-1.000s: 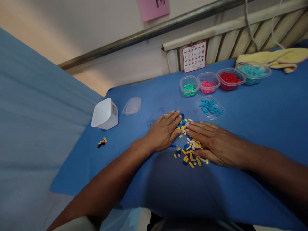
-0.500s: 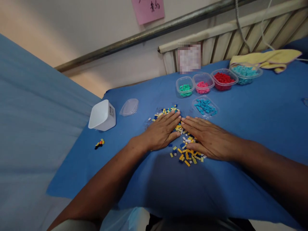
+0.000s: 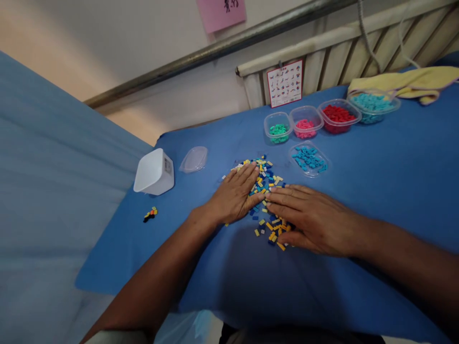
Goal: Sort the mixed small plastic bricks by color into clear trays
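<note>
A loose pile of small toy building bricks (image 3: 264,180), yellow, blue, white and teal, lies on the blue-covered table (image 3: 387,181). My left hand (image 3: 234,193) rests palm down over the pile's left side, fingers stretched out and pointing away from me. Flat across the pile's right side lies my right hand (image 3: 304,215), its fingers pointing left. The right fingertips are close to the left thumb; I cannot tell whether they touch. Bricks under both palms are hidden. Neither hand grips anything.
Clear tubs hold green (image 3: 278,133), pink (image 3: 305,128), red (image 3: 337,114) and light blue bricks (image 3: 373,101). Nearer sits a lid with blue bricks (image 3: 309,158). To the left are a white container (image 3: 154,172), a clear lid (image 3: 194,159) and a small brick cluster (image 3: 150,214). A picture card (image 3: 285,83) stands behind.
My right hand has slid nearer to me over the pile, uncovering bricks in the middle. My left hand has shifted slightly left. The view has moved a little.
</note>
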A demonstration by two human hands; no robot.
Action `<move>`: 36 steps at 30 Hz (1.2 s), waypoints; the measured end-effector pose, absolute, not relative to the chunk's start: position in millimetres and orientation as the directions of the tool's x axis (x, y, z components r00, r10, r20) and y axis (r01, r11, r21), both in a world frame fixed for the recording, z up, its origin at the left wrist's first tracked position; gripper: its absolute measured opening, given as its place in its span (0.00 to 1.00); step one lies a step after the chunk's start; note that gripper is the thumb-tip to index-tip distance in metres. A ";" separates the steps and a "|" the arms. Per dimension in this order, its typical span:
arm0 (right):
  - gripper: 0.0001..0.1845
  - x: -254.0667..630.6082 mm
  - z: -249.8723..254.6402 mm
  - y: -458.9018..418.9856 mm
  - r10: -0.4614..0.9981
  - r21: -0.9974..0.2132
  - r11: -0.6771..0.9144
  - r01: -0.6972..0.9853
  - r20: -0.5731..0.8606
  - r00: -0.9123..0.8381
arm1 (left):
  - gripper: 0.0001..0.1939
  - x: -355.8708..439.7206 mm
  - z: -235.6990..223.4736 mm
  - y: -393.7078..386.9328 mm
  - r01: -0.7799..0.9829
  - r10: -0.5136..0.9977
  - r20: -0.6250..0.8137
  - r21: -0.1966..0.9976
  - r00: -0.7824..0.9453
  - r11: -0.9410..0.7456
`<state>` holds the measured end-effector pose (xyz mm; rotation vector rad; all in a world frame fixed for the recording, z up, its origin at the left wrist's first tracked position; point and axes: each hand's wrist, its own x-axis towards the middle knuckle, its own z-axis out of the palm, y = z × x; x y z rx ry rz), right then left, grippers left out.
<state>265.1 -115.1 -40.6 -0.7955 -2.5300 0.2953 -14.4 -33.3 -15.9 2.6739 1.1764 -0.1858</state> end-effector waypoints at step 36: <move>0.49 273.5 -67.0 -119.6 0.618 -0.318 0.780 0.539 0.262 -0.741 | 0.46 -2.8 -22.4 -41.0 0.708 0.692 -0.153 0.114 0.705 -0.697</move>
